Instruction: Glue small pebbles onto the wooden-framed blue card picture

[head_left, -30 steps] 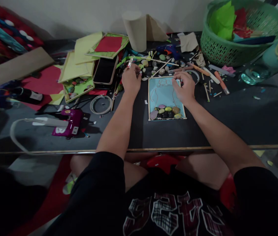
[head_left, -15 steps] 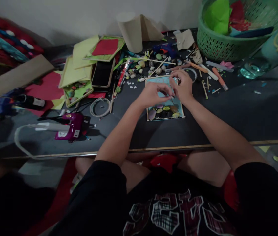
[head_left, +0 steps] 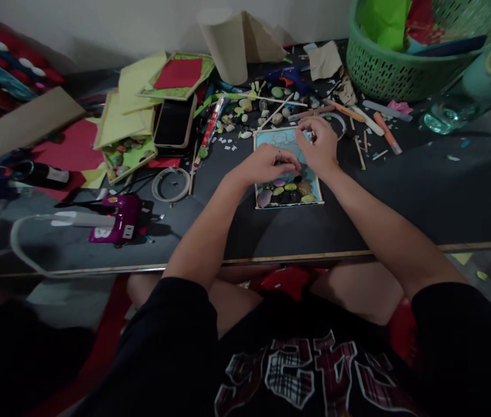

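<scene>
A light-blue picture panel [head_left: 264,139] with a thin stick frame lies flat on the table, with outlined shapes drawn on its upper part. Purple, yellow, brown and black pebbles [head_left: 290,187] cover its lower part. My left hand [head_left: 266,164] is over the panel's left side, thumb and fingers closed at a black pebble [head_left: 298,179] above the rows. Over the upper right corner is my right hand [head_left: 321,147], fingers curled together; a small dark spot shows between them, too unclear to name.
Loose pebbles [head_left: 276,119], sticks and paper bits lie behind the panel. A green basket [head_left: 384,75] and a bottle [head_left: 449,110] stand at right. On the left are a purple glue gun [head_left: 119,219], a tape roll [head_left: 170,185], a phone [head_left: 175,123] and paper sheets [head_left: 138,87].
My left hand has come down slightly, its fingertips now at the black pebble. My right hand stays curled near the panel's upper corner. The whole view has shifted a little.
</scene>
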{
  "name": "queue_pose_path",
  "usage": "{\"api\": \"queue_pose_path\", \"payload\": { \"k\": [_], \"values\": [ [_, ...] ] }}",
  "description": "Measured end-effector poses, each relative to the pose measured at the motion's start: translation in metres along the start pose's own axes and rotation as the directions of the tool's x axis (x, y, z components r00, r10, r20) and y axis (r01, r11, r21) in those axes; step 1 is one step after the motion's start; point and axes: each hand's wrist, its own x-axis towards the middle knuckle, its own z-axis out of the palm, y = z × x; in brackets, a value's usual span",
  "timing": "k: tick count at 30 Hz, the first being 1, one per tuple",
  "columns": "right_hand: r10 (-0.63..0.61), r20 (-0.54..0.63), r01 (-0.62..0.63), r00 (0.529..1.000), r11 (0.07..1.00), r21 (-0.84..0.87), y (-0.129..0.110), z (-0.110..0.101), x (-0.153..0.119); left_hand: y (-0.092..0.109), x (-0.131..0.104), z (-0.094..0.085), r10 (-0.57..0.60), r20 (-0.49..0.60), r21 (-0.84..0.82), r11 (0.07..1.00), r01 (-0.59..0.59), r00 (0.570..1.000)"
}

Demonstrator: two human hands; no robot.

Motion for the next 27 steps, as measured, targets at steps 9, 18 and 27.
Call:
{"api": "queue_pose_path", "payload": {
  "k": [9, 18, 27],
  "values": [
    [0.030, -0.004, -0.030, 1.000, 1.000, -0.011, -0.006, -0.002, -0.001, -0.008, 0.006, 0.003, 0.146, 0.103, 0.108, 0.982, -0.157, 0.984],
    [0.008, -0.005, -0.008, 1.000, 1.000, -0.008, -0.004, -0.003, 0.000, -0.014, 0.008, 0.008, 0.028, 0.004, 0.062, 0.998, -0.028, 1.000],
    [0.003, -0.020, -0.003, 1.000, 1.000, -0.014, -0.003, -0.003, 0.000, -0.018, 0.006, 0.002, 0.102, 0.048, 0.020, 0.994, -0.103, 0.994]
  ]
}}
